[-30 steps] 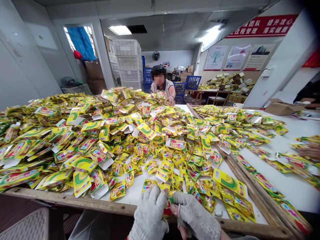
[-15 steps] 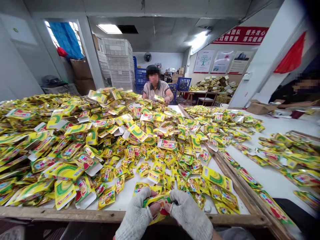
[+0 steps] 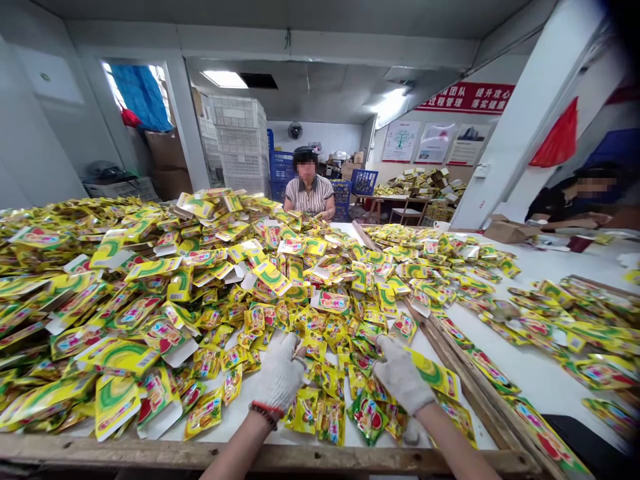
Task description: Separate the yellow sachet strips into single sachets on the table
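Both my hands wear grey knit gloves and reach out over the near part of the table. My left hand [image 3: 279, 377] rests on a heap of small yellow-green sachets [image 3: 320, 333], fingers curled down onto them. My right hand [image 3: 400, 375] lies over sachets beside a flat yellow carton [image 3: 434, 373], its fingers stretched forward. More sachets [image 3: 325, 415] lie between my wrists. A big pile of flat yellow cartons [image 3: 125, 293] fills the left half of the table.
A wooden rail [image 3: 150, 455] edges the table in front of me, and another rail [image 3: 450, 347] divides it from the white table on the right [image 3: 530, 373]. One person [image 3: 309, 190] sits at the far end, another [image 3: 570, 200] at the right. Crates and boxes stand behind.
My hands held a yellow pack together at the near rail. They have let it go and moved forward and apart onto the sachets. The camera has tilted a little.
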`<state>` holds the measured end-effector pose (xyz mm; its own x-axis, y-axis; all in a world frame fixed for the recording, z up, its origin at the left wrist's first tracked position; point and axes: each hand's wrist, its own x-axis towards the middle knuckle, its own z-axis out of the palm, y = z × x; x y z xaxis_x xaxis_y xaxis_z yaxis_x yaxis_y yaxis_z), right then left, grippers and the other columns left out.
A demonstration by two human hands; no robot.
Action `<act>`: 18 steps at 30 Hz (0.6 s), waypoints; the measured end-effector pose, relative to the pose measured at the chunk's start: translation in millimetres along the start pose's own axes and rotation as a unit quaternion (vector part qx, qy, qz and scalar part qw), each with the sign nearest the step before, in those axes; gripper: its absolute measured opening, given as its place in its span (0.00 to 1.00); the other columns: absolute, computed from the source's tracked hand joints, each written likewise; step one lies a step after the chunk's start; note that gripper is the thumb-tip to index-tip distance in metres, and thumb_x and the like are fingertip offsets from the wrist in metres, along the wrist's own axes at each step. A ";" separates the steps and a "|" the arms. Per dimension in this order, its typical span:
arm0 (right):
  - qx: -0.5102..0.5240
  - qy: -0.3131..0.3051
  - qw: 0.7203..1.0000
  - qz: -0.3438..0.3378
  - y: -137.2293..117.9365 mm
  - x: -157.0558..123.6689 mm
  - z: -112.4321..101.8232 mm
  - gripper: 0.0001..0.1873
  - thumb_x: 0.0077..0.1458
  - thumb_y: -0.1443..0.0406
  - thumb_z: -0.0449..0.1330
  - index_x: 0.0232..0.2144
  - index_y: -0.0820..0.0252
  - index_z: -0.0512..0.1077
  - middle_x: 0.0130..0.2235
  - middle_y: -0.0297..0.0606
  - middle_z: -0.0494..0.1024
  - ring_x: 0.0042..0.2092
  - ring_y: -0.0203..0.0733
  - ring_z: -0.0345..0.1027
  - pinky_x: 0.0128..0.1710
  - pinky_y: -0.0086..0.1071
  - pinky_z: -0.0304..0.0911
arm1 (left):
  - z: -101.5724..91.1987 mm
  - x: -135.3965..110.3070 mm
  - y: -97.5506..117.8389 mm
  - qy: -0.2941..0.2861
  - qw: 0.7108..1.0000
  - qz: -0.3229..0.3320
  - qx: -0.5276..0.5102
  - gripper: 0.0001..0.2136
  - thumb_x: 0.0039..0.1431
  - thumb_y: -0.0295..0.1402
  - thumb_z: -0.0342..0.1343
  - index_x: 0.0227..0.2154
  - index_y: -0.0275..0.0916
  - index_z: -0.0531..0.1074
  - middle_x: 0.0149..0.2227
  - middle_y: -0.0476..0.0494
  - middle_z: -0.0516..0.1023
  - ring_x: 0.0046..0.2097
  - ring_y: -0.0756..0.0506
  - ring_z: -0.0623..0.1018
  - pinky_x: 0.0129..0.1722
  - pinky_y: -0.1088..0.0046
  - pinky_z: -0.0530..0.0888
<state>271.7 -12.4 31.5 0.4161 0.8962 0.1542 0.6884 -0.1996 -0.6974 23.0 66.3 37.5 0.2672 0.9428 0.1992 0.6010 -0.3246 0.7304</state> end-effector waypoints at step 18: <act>0.177 -0.153 0.969 0.082 -65.5 -47.1 34.2 0.21 0.53 0.48 0.53 0.19 0.55 0.59 0.12 0.26 0.61 0.15 0.32 0.52 0.17 0.27 0.48 | 23.0 -42.8 13.6 0.020 0.886 -0.141 -0.441 0.16 0.50 0.45 0.59 0.29 0.41 0.59 0.26 0.56 0.65 0.28 0.52 0.70 0.30 0.76 0.71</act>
<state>186.7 -28.0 46.0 0.2689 0.9505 -0.1560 0.3590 -0.2492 -0.8995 37.0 19.7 23.8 0.1634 0.9846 -0.0618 -0.1873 0.0924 0.9779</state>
